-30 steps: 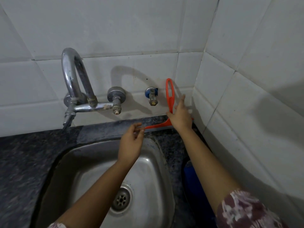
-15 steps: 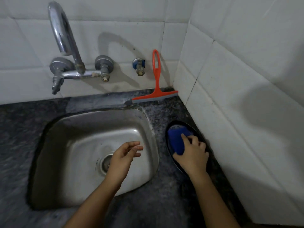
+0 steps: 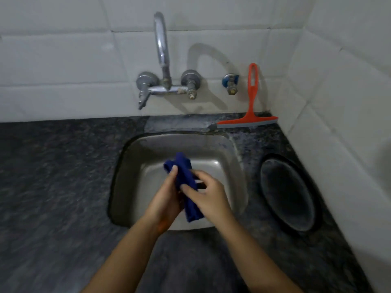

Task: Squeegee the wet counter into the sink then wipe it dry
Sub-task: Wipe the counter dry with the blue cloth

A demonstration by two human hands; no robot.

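Over the sink (image 3: pixel 237 157), left hand (image 3: pixel 164 199) and right hand (image 3: pixel 208 196) both grip the blue cloth (image 3: pixel 186 182).

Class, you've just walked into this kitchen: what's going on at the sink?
A person grips a blue cloth with the left hand and right hand above the steel sink. The orange squeegee stands untouched at the back of the dark counter, handle leaning on the tiled wall. Squeegeeing seems finished; wiping dry has not begun.

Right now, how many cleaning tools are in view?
2. A blue cloth, held by the left hand and right hand over the sink; an orange squeegee propped against the wall at the counter's back right corner.
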